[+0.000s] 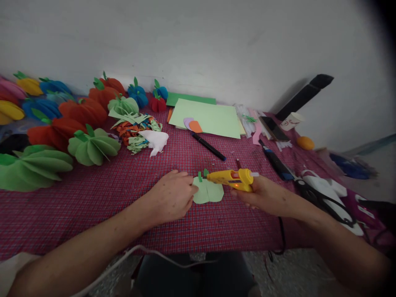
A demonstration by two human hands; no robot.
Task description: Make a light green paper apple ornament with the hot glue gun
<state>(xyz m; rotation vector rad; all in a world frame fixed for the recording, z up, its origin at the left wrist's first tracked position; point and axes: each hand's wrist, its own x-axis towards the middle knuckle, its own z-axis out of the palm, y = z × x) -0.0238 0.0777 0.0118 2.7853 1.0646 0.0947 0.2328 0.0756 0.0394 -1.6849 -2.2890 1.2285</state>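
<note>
My right hand (266, 195) is wrapped round a yellow hot glue gun (232, 177) with a small orange light lit on its side. The gun points left, its nozzle just over the top of a pale green paper pumpkin cutout (214, 194) lying flat. A darker green paper strip (199, 177) and a small green leaf (206, 171) stick up at the cutout's top edge. My left hand (171, 194), fingers curled, presses on the cutout's left edge. Whether the nozzle touches the paper I cannot tell.
Several colourful paper pumpkins (93, 146) fill the left side. Beyond my hands are paper scraps (136, 130), a black marker (208, 146) and pale green sheets (210, 117). A box cutter (275, 161), scissors (321, 198), phone (274, 128) and paper cup (291, 121) lie right.
</note>
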